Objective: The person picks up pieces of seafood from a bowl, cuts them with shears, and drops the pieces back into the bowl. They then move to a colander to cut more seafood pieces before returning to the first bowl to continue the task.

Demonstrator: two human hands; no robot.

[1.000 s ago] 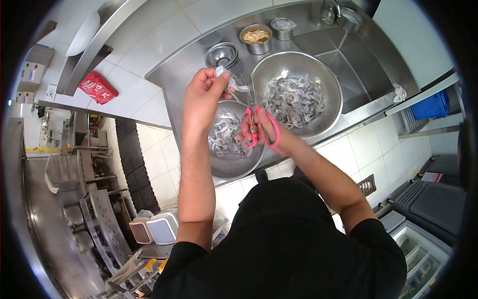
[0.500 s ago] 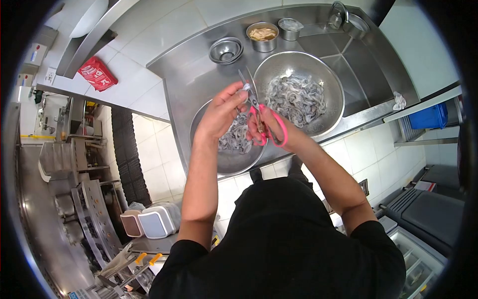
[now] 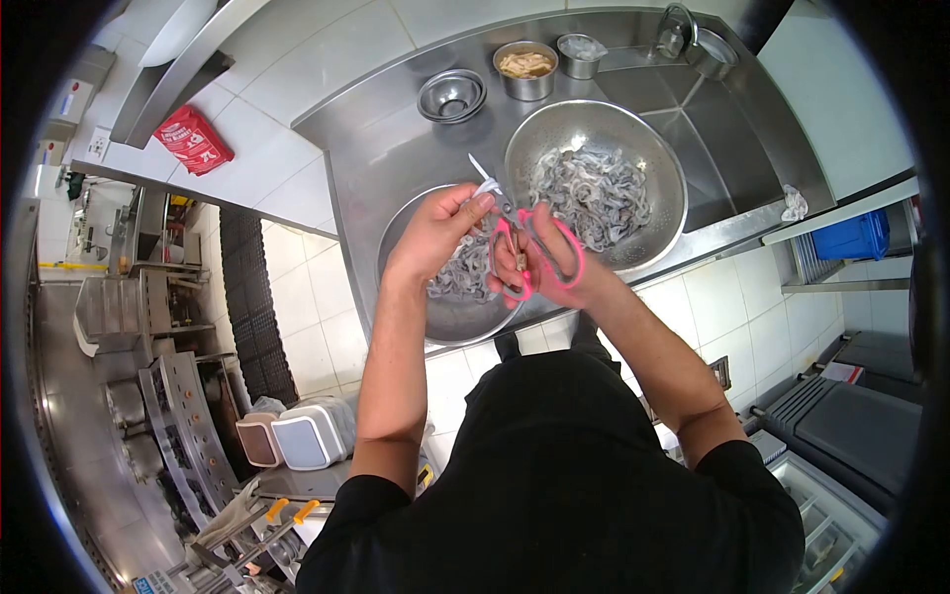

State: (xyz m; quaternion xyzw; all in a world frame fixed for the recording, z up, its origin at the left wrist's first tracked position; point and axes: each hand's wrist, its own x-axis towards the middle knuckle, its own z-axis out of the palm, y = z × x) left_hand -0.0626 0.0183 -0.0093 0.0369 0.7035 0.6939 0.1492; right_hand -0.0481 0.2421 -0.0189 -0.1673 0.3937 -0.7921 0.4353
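My left hand (image 3: 440, 230) pinches a small grey shrimp (image 3: 487, 187) between thumb and fingertips, over the near bowl. In my right hand (image 3: 556, 274) is a pair of scissors with pink-and-grey handles (image 3: 577, 247), fingers through the loops. The handles are spread, and the blades point away, against the shrimp; one blade tip shows beyond it. Beneath my left hand, a steel bowl (image 3: 460, 325) contains raw grey shrimp (image 3: 460, 277). To the right, a larger perforated steel bowl (image 3: 665, 183) holds a bigger heap of similar shrimp (image 3: 594, 198).
Behind stand stacked small steel bowls (image 3: 451, 96), a steel pot of pale yellowish pieces (image 3: 525, 71) and a smaller steel container (image 3: 581, 56). A sink basin (image 3: 693, 139) with a faucet (image 3: 676, 14) lies right. A red packet (image 3: 193, 141) is at left.
The scissor handles are spread wider, and the two blade tips seen earlier now show as one. My left hand has shifted slightly down and left with the shrimp.
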